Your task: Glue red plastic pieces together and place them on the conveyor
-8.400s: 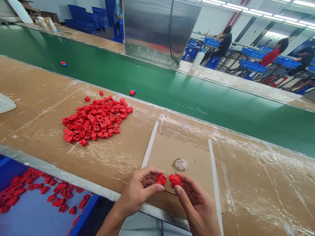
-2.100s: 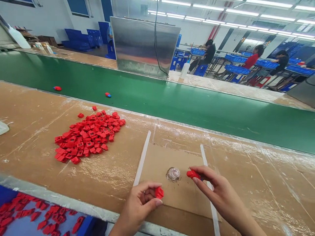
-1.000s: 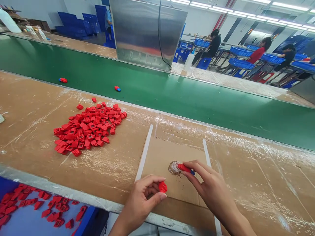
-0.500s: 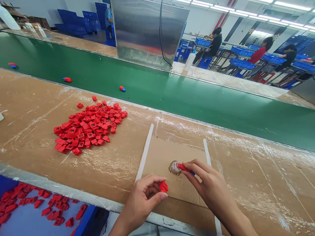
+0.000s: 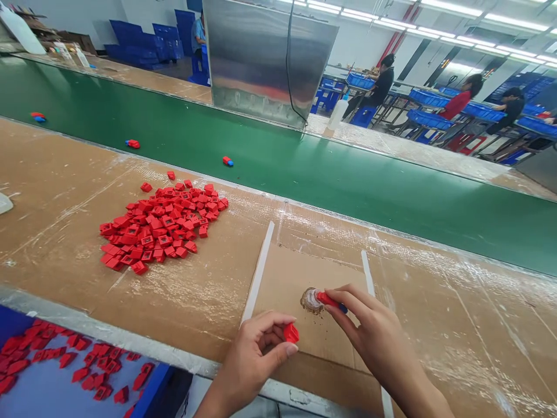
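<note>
A brown bench fills the foreground, cut off at both sides, with a green belt along its far edge. Beyond the belt, a metal panel hides most of a person (little more than a blue sleeve shows). The blue bin at lower left is cropped by the frame. On the bench lies a heap of red blocks, its lower layers buried. To its right is a cardboard sheet, partly covered by the hands. The right hand pinches a red-and-blue piece, its tip at a pale round lump on the sheet; whether they touch is hard to tell. The left hand grips a red piece between thumb and forefinger, partly hiding it. Three small assemblies sit on the belt, their detail unclear.
</note>
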`<state>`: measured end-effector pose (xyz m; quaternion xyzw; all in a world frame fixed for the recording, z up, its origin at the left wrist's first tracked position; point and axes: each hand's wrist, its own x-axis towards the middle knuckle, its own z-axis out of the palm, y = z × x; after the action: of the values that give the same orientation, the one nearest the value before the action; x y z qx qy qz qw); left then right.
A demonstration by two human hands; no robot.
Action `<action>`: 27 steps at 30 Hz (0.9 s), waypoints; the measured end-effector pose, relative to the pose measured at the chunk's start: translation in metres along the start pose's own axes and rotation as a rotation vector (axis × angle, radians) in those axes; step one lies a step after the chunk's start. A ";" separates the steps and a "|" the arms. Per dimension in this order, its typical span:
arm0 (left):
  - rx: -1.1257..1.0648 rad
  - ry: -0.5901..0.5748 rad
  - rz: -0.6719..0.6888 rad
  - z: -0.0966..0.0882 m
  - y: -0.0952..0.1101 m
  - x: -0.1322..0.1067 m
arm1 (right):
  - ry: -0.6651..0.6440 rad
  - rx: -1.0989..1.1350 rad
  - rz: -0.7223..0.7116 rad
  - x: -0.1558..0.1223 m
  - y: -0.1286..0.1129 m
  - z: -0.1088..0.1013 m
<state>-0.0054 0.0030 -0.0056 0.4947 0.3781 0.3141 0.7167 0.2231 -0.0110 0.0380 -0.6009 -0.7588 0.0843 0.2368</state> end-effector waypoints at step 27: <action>-0.214 -0.053 -0.046 -0.003 -0.002 0.002 | 0.135 0.525 0.202 -0.043 -0.039 0.035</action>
<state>-0.0070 0.0050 -0.0084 0.4148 0.3345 0.3227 0.7822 0.1798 -0.0572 0.0123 -0.5958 -0.6298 0.2607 0.4247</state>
